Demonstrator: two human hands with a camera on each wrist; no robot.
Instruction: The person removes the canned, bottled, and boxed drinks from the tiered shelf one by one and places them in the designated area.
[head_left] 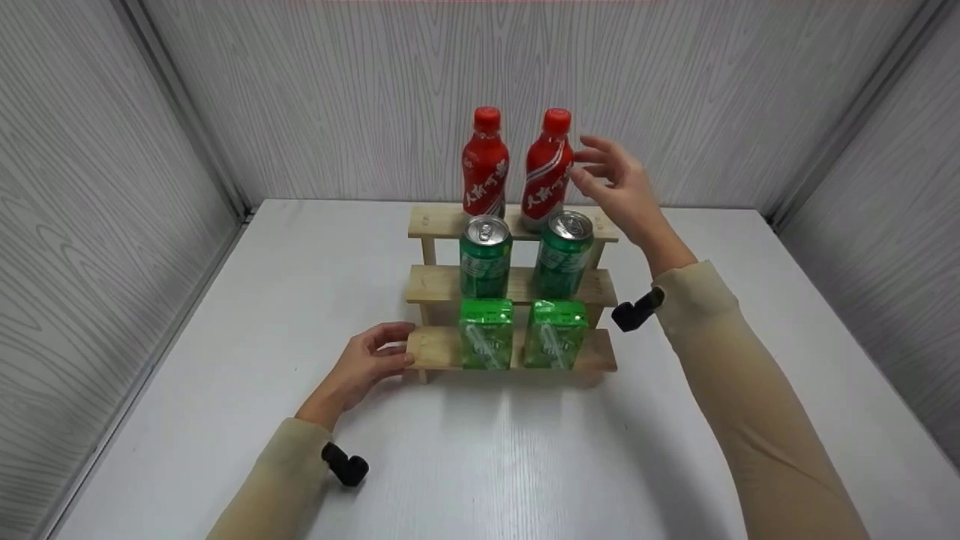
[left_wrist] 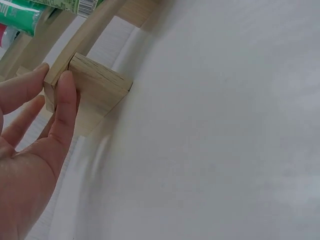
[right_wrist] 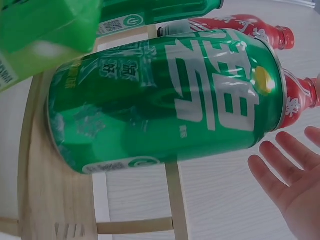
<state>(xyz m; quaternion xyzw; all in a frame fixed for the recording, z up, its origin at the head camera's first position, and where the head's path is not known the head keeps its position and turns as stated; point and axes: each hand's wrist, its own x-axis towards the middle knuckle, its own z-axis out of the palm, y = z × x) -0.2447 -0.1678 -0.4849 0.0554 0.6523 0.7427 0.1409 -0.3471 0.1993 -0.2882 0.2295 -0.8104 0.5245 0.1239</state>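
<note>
A three-step wooden rack (head_left: pixel 435 281) stands on the white table. My left hand (head_left: pixel 367 364) pinches the left end of its lowest board; in the left wrist view the thumb and fingers (left_wrist: pixel 65 112) lie on both faces of that board end (left_wrist: pixel 52 85). My right hand (head_left: pixel 619 184) is beside the right red cola bottle (head_left: pixel 547 176) on the top step, fingers apart and slightly bent. Its fingertips are at or near the bottle's side; I cannot tell if they touch. The other red bottle (head_left: pixel 485 169) stands upright to the left.
On the middle step stand two green cans, a left can (head_left: pixel 485 259) and a right can (head_left: pixel 562 255). Below them are two green drink cartons, one left (head_left: pixel 486 336) and one right (head_left: pixel 555 336). Grey wood-patterned panels (head_left: pixel 337 97) enclose the table (head_left: pixel 300 285).
</note>
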